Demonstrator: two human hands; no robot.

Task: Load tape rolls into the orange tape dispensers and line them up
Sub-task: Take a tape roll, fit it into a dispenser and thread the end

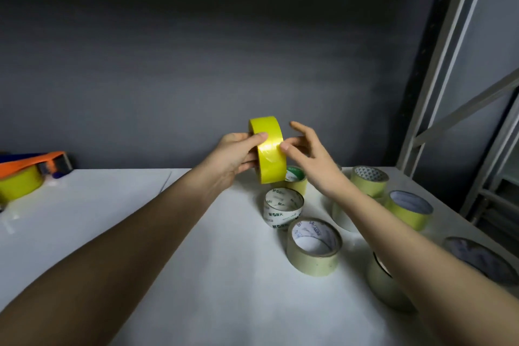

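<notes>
Above the far middle of the counter (112,233), yellow tape roll (268,149) held on edge, clear of the surface. Left hand (236,154) grips it: thumb across the outer face, fingers curled behind. Right hand (309,157) at the roll's right side, thumb and a fingertip pinched together on the tape face, other fingers spread apart. Judged step: finding and lifting the free tape end before loading. To do it well: hold the roll steady with the left, pick at the edge with a nail, peel a short tab only.

Loose rolls (314,247) stand near right, below the hands. Orange tape dispenser (33,167), already holding a yellow roll, sits far left, well apart.
</notes>
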